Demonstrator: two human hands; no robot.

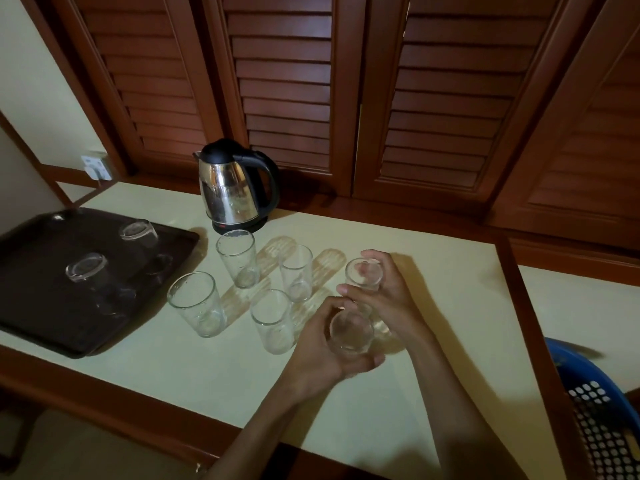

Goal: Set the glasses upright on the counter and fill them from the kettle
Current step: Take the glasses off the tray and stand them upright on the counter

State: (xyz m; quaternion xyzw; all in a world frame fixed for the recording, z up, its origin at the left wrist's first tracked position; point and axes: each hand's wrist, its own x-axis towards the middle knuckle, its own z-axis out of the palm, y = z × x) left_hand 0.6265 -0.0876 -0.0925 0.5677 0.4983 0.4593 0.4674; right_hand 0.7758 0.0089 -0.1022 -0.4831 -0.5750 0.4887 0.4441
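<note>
Several clear glasses stand upright on the pale counter [207, 368]: one at the front left [195, 304], one near the kettle [238, 258], one further right [296, 271] and one in front of it [273, 320]. My left hand [320, 351] grips a glass [350, 332] above the counter. My right hand [388, 292] holds another glass [363, 275] just behind it. A steel kettle [230, 187] with a black lid and handle sits on its base at the back. Two glasses [86, 271] [138, 232] stand upside down on the dark tray [41, 317].
The dark tray lies at the counter's left end. Brown louvred doors [287, 81] rise behind the counter. A wall socket [97, 166] is at the back left. A blue perforated basket [595, 410] sits low at the right, past a wooden divider [530, 323].
</note>
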